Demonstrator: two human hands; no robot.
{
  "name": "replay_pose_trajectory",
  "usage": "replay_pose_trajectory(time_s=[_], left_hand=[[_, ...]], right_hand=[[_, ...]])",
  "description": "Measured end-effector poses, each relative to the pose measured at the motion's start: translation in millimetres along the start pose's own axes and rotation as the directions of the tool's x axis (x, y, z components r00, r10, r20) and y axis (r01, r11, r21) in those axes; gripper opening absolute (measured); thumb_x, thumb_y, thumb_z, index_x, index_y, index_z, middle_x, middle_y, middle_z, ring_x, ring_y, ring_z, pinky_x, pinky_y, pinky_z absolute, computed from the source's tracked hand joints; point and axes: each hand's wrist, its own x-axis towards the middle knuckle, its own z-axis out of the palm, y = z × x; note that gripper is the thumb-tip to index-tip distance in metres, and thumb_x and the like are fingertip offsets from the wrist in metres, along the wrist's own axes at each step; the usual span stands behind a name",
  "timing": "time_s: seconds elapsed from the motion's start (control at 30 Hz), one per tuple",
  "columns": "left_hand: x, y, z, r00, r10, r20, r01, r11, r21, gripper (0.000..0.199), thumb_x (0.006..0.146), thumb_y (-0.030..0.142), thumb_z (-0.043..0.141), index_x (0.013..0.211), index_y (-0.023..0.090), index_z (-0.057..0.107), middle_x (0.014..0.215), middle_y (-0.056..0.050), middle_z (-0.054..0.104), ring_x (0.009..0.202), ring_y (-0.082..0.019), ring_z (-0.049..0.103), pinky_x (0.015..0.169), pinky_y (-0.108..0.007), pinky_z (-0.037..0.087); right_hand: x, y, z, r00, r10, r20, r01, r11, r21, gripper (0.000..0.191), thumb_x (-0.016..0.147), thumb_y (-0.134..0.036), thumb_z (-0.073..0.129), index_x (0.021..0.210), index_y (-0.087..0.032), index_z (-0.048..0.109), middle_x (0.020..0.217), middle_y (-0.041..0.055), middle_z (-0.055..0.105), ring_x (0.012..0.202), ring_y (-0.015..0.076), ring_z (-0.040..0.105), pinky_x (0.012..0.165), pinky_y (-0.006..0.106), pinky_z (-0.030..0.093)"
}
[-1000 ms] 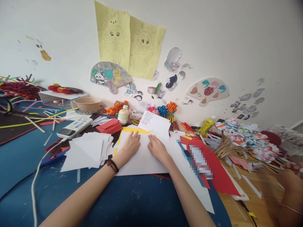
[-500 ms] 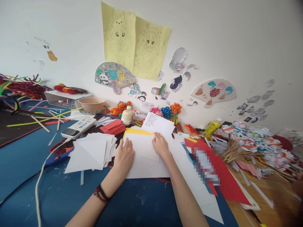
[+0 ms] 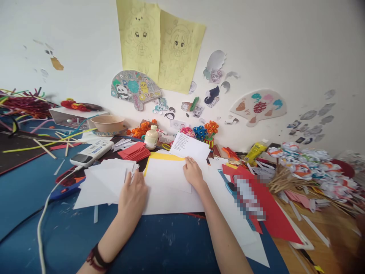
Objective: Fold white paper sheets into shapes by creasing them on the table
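Head view: on the blue table (image 3: 159, 243), the white sheet (image 3: 168, 175) lies between the hands. The right hand (image 3: 193, 172), fingers laid together unclamped, seemingly steadies its right edge. Left of it sits the stack (image 3: 102, 182), presumably for reach; the left hand's (image 3: 133, 198) fingers, slightly apart, overlap it, grip unclear.

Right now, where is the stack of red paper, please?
In the head view, the stack of red paper lies left of centre, beyond the left hand, just left of the cream bottle.
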Motion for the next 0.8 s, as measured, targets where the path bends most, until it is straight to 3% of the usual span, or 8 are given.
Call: replay_pose_trajectory(time_s=[0.1, 0.23, 0.33, 0.4, 0.47, 0.6, 0.7, 0.8], left_hand=[[-7, -6, 3.8, 0.998, -0.014, -0.064, 0.009, 0.998, -0.069, 0.048, 0.085, 0.000, 0.030, 0.122, -0.001, 0.060, 0.128, -0.023, 0.058, 0.128, -0.035, 0.044, 0.107, -0.051, 0.028], [-6, -7, -14.6, 0.995, -0.044, -0.091, 0.030, 0.988, -0.154, 0.043, 0.081, 0.000, 0.034, 0.102, 0.003, 0.071, 0.123, -0.023, 0.061, 0.121, -0.038, 0.049, 0.103, -0.053, 0.030], [13, -1, -34.9, 0.999, -0.022, -0.045, 0.013, 0.979, -0.202, 0.038, 0.079, -0.001, 0.036, 0.084, 0.006, 0.073, 0.098, -0.021, 0.070, 0.099, -0.035, 0.060, 0.100, -0.053, 0.030], [36, 8, -40.2, 0.998, 0.058, -0.002, -0.056, 0.948, -0.315, 0.035, 0.080, 0.001, 0.037, 0.080, 0.009, 0.071, 0.084, -0.018, 0.070, 0.087, -0.033, 0.062, 0.090, -0.050, 0.035], [62, 19, -35.7, 0.994, 0.109, 0.029, -0.087, 0.906, -0.414, 0.032, 0.081, 0.003, 0.039, 0.081, 0.010, 0.070, 0.080, -0.017, 0.069, 0.086, -0.032, 0.062, 0.082, -0.046, 0.039], [101, 37, -11.5, 0.997, 0.070, 0.018, -0.052, 0.870, -0.490, 0.023, 0.087, 0.019, 0.045, 0.094, 0.010, 0.065, 0.099, -0.018, 0.066, 0.097, -0.032, 0.060, 0.080, -0.041, 0.040], [112, 42, 4.7, 0.999, -0.001, 0.034, 0.020, 0.833, -0.553, 0.028, 0.085, 0.033, 0.054, 0.101, 0.010, 0.061, 0.105, -0.019, 0.064, 0.100, -0.032, 0.058, 0.081, -0.041, 0.040], [115, 38, 15.5, 0.996, -0.054, 0.078, 0.090, 0.783, -0.616, 0.029, 0.081, 0.040, 0.059, 0.094, 0.014, 0.061, 0.101, -0.015, 0.066, 0.097, -0.031, 0.059, 0.082, -0.041, 0.039]], right_hand=[[0, 0, -1, 1.000, 0.009, 0.003, -0.009, 1.000, 0.004, 0.050, 0.093, -0.023, 0.030, 0.140, -0.008, 0.043, 0.146, 0.0097, 0.042, 0.137, 0.0199, 0.032, 0.114, 0.031, 0.019], [-3, -1, -3, 1.000, 0.029, -0.002, -0.029, 1.000, 0.000, 0.050, 0.094, -0.025, 0.031, 0.140, -0.013, 0.042, 0.148, 0.0084, 0.038, 0.138, 0.0226, 0.031, 0.113, 0.036, 0.018], [-5, -1, -3, 0.999, 0.052, -0.004, -0.052, 0.999, -0.002, 0.052, 0.094, -0.026, 0.031, 0.143, -0.013, 0.037, 0.151, 0.0102, 0.034, 0.138, 0.0244, 0.028, 0.113, 0.039, 0.016], [-5, -1, -2, 0.998, 0.067, -0.005, -0.067, 0.998, 0.000, 0.053, 0.093, -0.027, 0.031, 0.144, -0.011, 0.034, 0.151, 0.0124, 0.032, 0.139, 0.0248, 0.027, 0.113, 0.039, 0.015], [-4, -1, -1, 0.997, 0.076, -0.009, -0.076, 0.997, 0.003, 0.054, 0.093, -0.027, 0.031, 0.144, -0.009, 0.033, 0.151, 0.0139, 0.032, 0.139, 0.0249, 0.027, 0.113, 0.039, 0.015], [-4, -1, -1, 0.996, 0.079, -0.033, -0.079, 0.997, 0.010, 0.053, 0.092, -0.025, 0.033, 0.143, -0.009, 0.036, 0.150, 0.0138, 0.034, 0.138, 0.0245, 0.029, 0.112, 0.038, 0.018], [-5, -2, -1, 0.994, 0.082, -0.075, -0.081, 0.997, 0.019, 0.052, 0.092, -0.025, 0.035, 0.141, -0.010, 0.039, 0.148, 0.0146, 0.037, 0.137, 0.0259, 0.031, 0.111, 0.039, 0.020], [-7, -3, -1, 0.987, 0.093, -0.133, -0.087, 0.995, 0.049, 0.050, 0.091, -0.024, 0.037, 0.138, -0.009, 0.042, 0.145, 0.0164, 0.040, 0.135, 0.0274, 0.033, 0.110, 0.041, 0.022]])
